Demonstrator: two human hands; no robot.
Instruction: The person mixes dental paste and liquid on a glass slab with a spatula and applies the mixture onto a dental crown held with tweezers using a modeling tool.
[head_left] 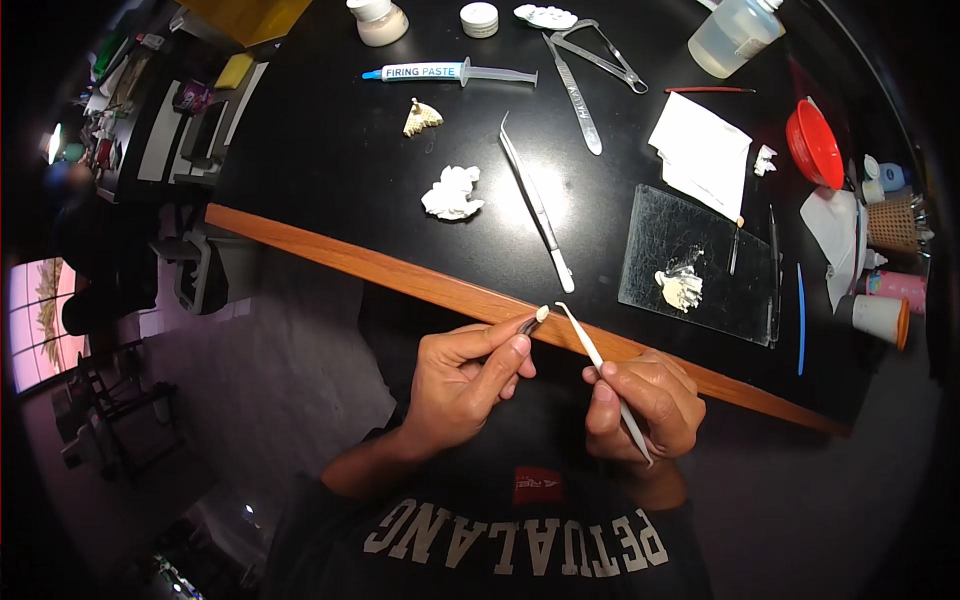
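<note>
Left hand (463, 385), centre of frame: finger and thumb pinched on dark holder (529, 327) with small cream piece (542, 314) at its end, pointing upper right, long axis slanting that way. Right hand (650, 408), right of centre: fingers closed on white tool (598, 359), axis upper left to lower right, hooked tip up, just beside piece, apart. Step looks like detailing the piece; next move likely calls for steady holder, light tip contact. Beyond, right: glass slab (648, 235), cream paste (682, 288) on dark surface (330, 170).
</note>
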